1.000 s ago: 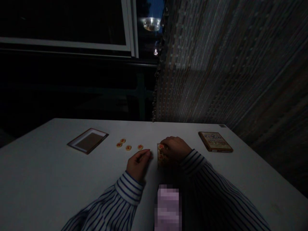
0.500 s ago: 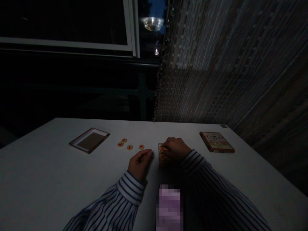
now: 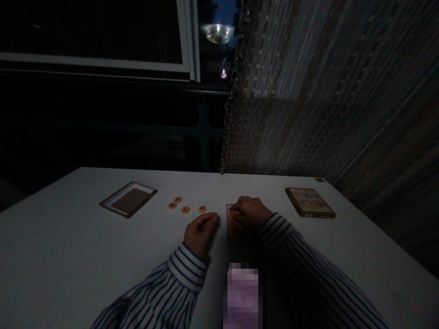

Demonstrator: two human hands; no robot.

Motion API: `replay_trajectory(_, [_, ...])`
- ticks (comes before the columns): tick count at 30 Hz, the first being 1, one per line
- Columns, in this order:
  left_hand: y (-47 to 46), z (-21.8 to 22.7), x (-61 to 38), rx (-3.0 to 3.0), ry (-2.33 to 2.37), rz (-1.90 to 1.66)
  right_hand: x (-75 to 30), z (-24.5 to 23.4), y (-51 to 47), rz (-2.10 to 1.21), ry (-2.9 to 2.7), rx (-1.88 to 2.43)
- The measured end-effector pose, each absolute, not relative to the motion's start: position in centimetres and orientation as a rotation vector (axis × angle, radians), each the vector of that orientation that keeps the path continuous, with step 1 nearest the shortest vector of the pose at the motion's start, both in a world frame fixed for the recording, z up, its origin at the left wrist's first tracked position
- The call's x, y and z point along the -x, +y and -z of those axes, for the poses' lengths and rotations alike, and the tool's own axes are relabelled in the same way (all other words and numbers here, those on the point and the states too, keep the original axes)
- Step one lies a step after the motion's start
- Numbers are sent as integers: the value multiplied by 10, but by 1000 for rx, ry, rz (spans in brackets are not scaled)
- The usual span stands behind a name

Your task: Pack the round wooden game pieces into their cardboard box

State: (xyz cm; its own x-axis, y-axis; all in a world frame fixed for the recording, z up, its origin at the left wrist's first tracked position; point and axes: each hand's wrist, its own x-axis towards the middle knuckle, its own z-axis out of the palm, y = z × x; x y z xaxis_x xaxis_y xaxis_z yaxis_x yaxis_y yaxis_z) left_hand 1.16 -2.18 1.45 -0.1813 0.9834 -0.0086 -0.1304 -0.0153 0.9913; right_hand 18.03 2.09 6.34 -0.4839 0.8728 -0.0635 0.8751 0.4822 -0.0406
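Note:
A small clear tray (image 3: pixel 229 234) of round Chinese chess pieces (image 3: pixel 232 224) with red characters stands on the white table (image 3: pixel 137 256). My right hand (image 3: pixel 251 211) reaches over it from the right, its thumb and fingers closed around a piece at the tray's far side; the hand hides much of the tray. Just left of the tray, my left hand (image 3: pixel 199 233) rests near the tabletop with fingers curled and tips together, and nothing shows between them. Beyond it lies a loose Chinese chess piece (image 3: pixel 202 209), with several more pieces (image 3: pixel 185 210) farther left.
An open, shallow box half (image 3: pixel 128 199) lies at the far left. On the right is a brown box lid (image 3: pixel 310 202) with printed writing. A bead curtain (image 3: pixel 295 114) hangs behind the table. A pixelated pink patch (image 3: pixel 243 297) covers the near middle.
Both hands stay almost in the same place, the right one still at the tray. The whole view has shifted very slightly; the loose pieces lie as before.

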Motion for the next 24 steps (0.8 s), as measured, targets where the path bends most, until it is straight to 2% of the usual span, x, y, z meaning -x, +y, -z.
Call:
replay_trajectory(10, [-20,-7,-10,-1153,1285,-1359,-180,-66,20,66,2648,-1583])
replay_trajectory(24, [-21,5,-11,-2083,1265,-1180,-178,-66,18,40,2625,-1572])
